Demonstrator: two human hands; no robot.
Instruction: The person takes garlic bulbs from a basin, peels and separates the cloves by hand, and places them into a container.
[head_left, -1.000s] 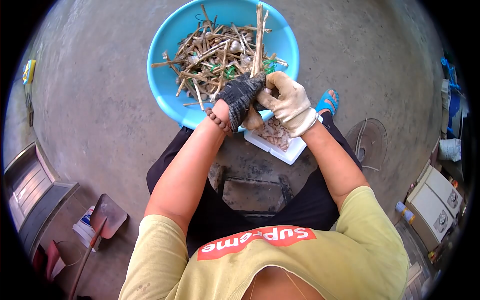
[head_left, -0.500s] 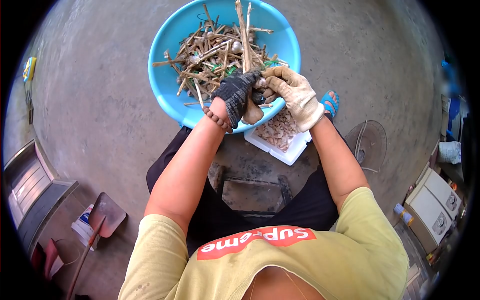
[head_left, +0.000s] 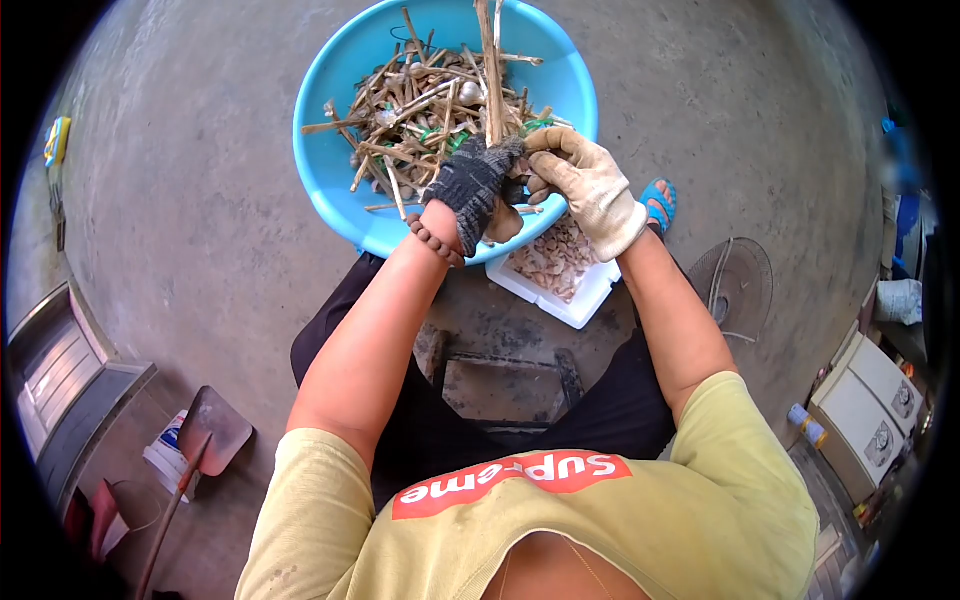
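My left hand (head_left: 472, 190), in a dark knitted glove, is closed around a garlic bulb at the base of its long dry stalk (head_left: 492, 85), which points away from me. My right hand (head_left: 590, 190), in a pale, stained glove, has its fingers bent against the same bulb, right beside the left fingers. Most of the bulb is hidden by the gloves. Both hands are over the near rim of a light blue basin (head_left: 322, 175). Dry garlic stalks and bulbs (head_left: 420, 110) fill its bottom. Below the right hand, loose garlic cloves (head_left: 555, 262) lie in a white foam box (head_left: 577, 312).
A low dark stool or frame (head_left: 505, 360) stands between my legs. A round fan grille (head_left: 733, 285) is at the right, near my blue sandal (head_left: 660, 203). A shovel (head_left: 215, 430) and white bucket (head_left: 165, 455) are at the left; cartons (head_left: 865, 420) stand at the far right.
Both hands stay together at the bulb, with the right fingers shifting slightly against it. The whole view has moved a little; the basin and box look the same.
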